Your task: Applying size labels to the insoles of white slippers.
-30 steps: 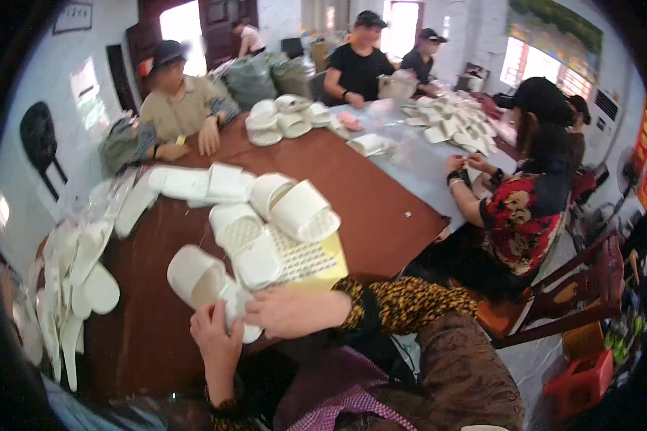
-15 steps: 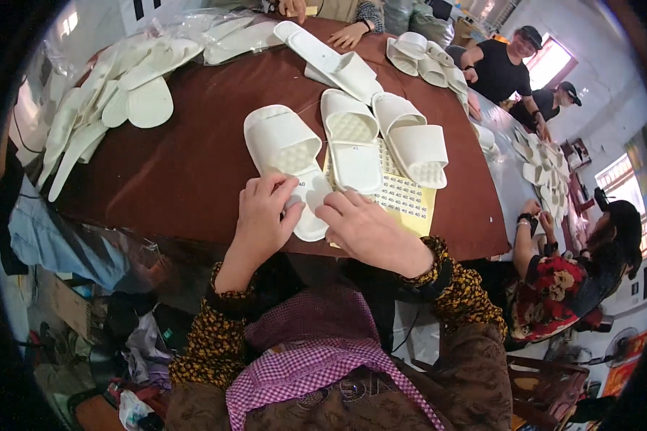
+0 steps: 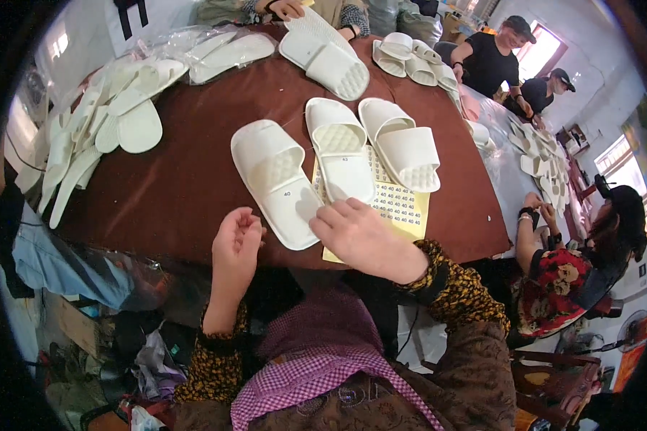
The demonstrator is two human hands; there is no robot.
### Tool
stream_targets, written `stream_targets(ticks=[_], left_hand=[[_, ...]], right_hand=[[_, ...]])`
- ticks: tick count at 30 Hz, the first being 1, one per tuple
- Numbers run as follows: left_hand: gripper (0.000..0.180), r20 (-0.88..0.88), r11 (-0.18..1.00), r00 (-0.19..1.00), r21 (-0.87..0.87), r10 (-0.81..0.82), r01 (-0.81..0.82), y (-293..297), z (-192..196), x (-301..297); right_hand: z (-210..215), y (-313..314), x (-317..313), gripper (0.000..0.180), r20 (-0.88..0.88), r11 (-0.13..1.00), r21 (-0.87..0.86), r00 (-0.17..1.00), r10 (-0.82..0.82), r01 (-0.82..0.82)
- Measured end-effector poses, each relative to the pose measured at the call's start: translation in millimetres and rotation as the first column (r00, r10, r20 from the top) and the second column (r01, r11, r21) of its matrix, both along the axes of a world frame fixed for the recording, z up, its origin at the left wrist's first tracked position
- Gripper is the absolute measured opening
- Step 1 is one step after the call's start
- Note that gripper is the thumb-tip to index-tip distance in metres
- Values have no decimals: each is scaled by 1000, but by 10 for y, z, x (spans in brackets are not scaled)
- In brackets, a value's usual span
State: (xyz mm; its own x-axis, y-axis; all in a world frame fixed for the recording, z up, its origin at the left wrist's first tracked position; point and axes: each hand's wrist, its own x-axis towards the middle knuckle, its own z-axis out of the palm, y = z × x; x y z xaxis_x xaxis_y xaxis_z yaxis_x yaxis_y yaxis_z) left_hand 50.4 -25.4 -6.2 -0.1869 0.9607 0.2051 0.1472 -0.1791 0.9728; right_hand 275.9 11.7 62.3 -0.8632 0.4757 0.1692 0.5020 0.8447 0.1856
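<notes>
The brown table (image 3: 187,194) held the work at a seemingly partial stage: a heap of white slippers (image 3: 140,126) occupied its left end, and a smaller slipper cluster (image 3: 417,65) stood at the far edge. The near slipper (image 3: 291,212) and the middle slipper (image 3: 349,172), in front of the wearer, each bore 1 small dark mark on the footbed, so these 2 appeared done; the right-hand slipper stack (image 3: 415,149) showed none and was possibly outstanding. The yellow label sheet (image 3: 399,203) displayed many rows of labels; the slippers and the right hand (image 3: 363,233) obstructed part of it. The right hand's fingers were bunched narrowly at the near slipper's heel edge; their contents could not be determined. The left hand (image 3: 239,241) was just left of that slipper, fingers loosely curled; a label between them could not be excluded. A co-worker's hand (image 3: 287,8) was beside the far slipper (image 3: 338,68)
</notes>
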Motion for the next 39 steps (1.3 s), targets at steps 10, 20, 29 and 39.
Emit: stream_targets(ticks=[10,20,29,39], left_hand=[[39,685,839,720,-324,-110,437,-218,97,145],[35,840,856,541,-245,-47,454,3,-71,354],[23,798,846,600,-279,-61,455,59,-22,444],[22,701,855,707,-309,-91,417,47,88,468]], right_hand=[[-101,633,437,50,-266,812,-373,787,-557,449],[-168,720,427,70,-449,636,-754,579,-681,164],[-98,627,366,74,-475,495,-865,454,-754,-81],[-266,553,317,74,-386,257,-893,333,-860,-370]])
